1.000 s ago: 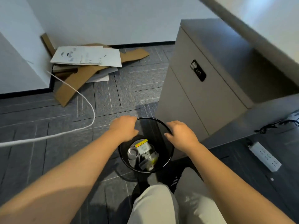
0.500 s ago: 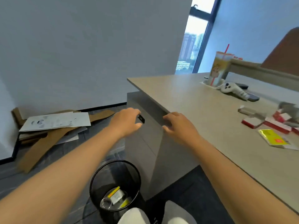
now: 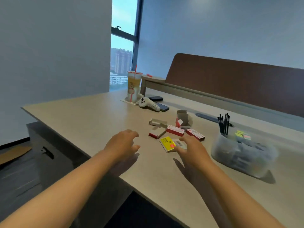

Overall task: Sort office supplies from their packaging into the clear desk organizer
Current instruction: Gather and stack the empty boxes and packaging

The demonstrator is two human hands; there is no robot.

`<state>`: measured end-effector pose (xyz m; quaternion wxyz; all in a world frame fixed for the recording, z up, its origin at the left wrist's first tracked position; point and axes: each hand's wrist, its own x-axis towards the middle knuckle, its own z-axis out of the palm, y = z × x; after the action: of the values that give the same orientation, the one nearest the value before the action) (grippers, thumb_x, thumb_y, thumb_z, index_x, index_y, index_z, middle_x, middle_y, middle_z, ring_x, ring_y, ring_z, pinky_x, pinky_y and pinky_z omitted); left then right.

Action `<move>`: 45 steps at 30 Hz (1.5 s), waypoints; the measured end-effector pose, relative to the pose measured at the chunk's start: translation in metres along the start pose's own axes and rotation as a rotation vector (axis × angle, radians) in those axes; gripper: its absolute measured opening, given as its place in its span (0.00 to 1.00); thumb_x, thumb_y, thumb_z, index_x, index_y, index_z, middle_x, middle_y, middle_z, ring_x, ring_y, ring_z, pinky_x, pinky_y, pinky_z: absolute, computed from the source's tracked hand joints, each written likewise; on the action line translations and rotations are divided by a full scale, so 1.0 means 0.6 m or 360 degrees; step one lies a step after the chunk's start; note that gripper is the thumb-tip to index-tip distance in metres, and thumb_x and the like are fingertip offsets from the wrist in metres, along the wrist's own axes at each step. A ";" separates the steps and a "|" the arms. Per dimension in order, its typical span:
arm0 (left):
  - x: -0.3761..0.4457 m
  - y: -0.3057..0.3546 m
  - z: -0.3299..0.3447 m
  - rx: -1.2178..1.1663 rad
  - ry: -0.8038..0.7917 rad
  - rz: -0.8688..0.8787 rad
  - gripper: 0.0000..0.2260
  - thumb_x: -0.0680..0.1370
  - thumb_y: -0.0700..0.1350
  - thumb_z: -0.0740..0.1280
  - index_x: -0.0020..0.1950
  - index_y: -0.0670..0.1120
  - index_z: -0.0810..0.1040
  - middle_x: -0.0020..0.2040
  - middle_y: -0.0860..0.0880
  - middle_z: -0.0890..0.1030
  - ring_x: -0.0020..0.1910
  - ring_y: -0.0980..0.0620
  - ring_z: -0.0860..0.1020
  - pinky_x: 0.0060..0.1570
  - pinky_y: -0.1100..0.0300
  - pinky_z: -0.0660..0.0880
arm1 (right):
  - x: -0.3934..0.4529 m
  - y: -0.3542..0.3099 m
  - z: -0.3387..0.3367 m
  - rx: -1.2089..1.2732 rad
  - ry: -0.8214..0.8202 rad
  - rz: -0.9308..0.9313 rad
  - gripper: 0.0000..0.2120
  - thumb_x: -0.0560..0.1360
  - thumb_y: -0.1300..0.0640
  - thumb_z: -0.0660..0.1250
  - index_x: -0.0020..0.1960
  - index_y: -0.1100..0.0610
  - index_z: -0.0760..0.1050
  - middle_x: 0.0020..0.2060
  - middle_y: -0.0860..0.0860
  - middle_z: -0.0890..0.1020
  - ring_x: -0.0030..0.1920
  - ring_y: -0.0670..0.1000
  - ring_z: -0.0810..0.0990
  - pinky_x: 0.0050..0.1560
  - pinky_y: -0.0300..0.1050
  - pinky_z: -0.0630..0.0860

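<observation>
While both hands hover over the pale wooden desk [image 3: 85, 117], the left hand [image 3: 122, 143] hangs loosely curled and empty, and the right hand [image 3: 191, 148] reaches, fingers relaxed, just beside the flat yellow cardboard packet [image 3: 167, 143]. The packet lies left of the clear plastic desk organizer [image 3: 243, 155] (black pens already standing in it). It looks light and stiff; pinching its long edges should suit.

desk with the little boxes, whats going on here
A person is sorting office supplies at a desk. Both hands are empty: the left hand hovers open above the desk, the right hand reaches over a yellow packet. Red-and-white boxes, some opened, lie beyond. The clear organizer on the right already holds pens and sticky notes.
</observation>
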<state>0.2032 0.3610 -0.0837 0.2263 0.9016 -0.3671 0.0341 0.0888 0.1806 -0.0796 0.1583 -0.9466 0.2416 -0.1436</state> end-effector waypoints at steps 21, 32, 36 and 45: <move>0.187 0.071 0.108 0.0000 -0.0058 -0.0201 0.27 0.70 0.58 0.68 0.63 0.45 0.68 0.57 0.45 0.77 0.55 0.46 0.74 0.53 0.51 0.73 | 0.097 0.073 0.031 0.0532 -0.0024 0.0186 0.37 0.67 0.57 0.73 0.70 0.53 0.58 0.69 0.53 0.63 0.66 0.53 0.66 0.62 0.46 0.71; 0.165 0.025 0.084 -0.0319 0.0089 -0.0130 0.20 0.73 0.42 0.66 0.64 0.41 0.68 0.59 0.43 0.73 0.49 0.50 0.70 0.49 0.59 0.69 | 0.095 0.059 0.031 0.0796 0.0073 0.0355 0.29 0.69 0.64 0.69 0.66 0.56 0.62 0.65 0.56 0.71 0.64 0.55 0.72 0.54 0.48 0.77; 0.137 0.007 0.062 -0.0415 0.0165 -0.0111 0.19 0.74 0.43 0.65 0.64 0.41 0.69 0.60 0.43 0.73 0.48 0.52 0.68 0.49 0.61 0.68 | 0.093 0.037 0.028 0.0878 0.0081 0.0307 0.18 0.71 0.63 0.67 0.59 0.60 0.69 0.61 0.58 0.75 0.60 0.56 0.76 0.52 0.48 0.77; -0.038 -0.120 -0.046 -0.0378 0.0497 -0.0370 0.19 0.74 0.42 0.66 0.63 0.41 0.70 0.61 0.42 0.72 0.52 0.51 0.70 0.50 0.62 0.65 | 0.038 -0.149 0.067 0.1278 -0.0135 -0.0025 0.11 0.71 0.65 0.66 0.53 0.64 0.73 0.52 0.61 0.79 0.50 0.58 0.79 0.49 0.52 0.78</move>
<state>0.2384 0.4328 -0.0917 0.3873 0.8887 -0.2227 0.1035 0.1590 0.2528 -0.0789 0.5243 -0.8163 0.1521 -0.1886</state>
